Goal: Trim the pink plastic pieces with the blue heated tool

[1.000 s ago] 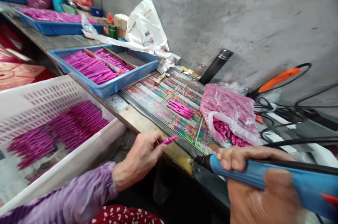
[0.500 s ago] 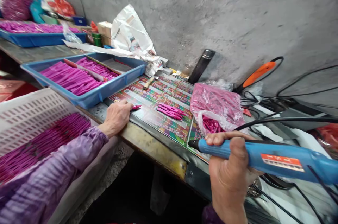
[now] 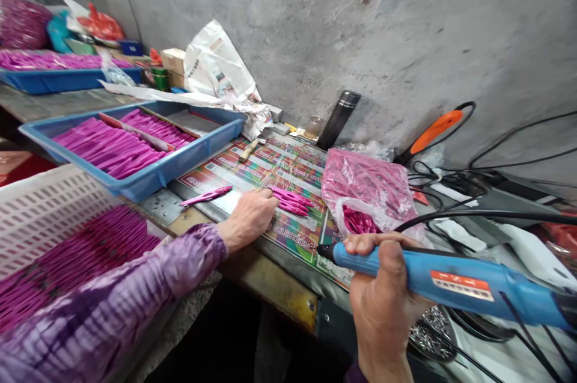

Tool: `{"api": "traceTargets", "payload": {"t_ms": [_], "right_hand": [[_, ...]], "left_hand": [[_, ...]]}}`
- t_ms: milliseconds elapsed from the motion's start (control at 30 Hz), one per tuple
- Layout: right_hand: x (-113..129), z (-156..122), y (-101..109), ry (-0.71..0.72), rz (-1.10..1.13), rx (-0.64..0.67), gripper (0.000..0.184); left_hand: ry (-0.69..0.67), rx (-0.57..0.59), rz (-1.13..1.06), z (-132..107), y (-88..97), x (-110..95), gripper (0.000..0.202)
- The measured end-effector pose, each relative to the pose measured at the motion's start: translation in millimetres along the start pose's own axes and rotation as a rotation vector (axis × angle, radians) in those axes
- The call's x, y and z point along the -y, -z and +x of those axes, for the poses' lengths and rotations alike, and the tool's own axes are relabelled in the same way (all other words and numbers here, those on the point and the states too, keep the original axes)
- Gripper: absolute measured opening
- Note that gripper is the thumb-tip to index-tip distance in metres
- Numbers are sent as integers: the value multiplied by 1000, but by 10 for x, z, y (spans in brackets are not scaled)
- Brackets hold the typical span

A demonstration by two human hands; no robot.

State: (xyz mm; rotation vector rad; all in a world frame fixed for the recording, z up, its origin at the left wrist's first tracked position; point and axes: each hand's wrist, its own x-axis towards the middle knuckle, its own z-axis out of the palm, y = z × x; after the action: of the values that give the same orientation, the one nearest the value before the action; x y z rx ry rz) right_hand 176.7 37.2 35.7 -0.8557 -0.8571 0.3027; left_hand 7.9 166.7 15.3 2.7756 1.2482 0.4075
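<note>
My right hand (image 3: pixel 383 305) is wrapped round a blue corded power tool (image 3: pixel 446 281), its dark tip pointing left over the bench edge. My left hand (image 3: pixel 250 214), in a purple sleeve, rests on the printed mat (image 3: pixel 270 166) with its fingers curled at a small pile of magenta pen-like parts (image 3: pixel 293 201); whether it grips one is hidden. A single magenta part (image 3: pixel 206 196) lies on the bench to the left of that hand. A clear bag of pink parts (image 3: pixel 367 187) sits just right of the pile.
A blue tray (image 3: pixel 148 175) of magenta parts stands at the left, a white slotted crate (image 3: pixel 40 208) of more below it, another blue tray (image 3: pixel 54 77) further back. Along the concrete wall are a black flask (image 3: pixel 337 119), an orange-handled tool (image 3: pixel 435 127), cables and a white bag (image 3: pixel 216 67).
My left hand laid the magenta part it held down on the bench, then moved right to the small pile on the mat. My right hand keeps hold of the blue tool.
</note>
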Motion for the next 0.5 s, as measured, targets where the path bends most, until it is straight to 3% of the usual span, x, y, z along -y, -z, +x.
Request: {"api": "traceTargets", "payload": {"t_ms": [233,500], "right_hand": [[8,5,48,-29,14,-19,23],[-1,-25,60,-74,18,-56,21]], "left_hand": [[-137,25,9,340,-94,-143,20],[-146,70,11,373,-108,-197,19]]}}
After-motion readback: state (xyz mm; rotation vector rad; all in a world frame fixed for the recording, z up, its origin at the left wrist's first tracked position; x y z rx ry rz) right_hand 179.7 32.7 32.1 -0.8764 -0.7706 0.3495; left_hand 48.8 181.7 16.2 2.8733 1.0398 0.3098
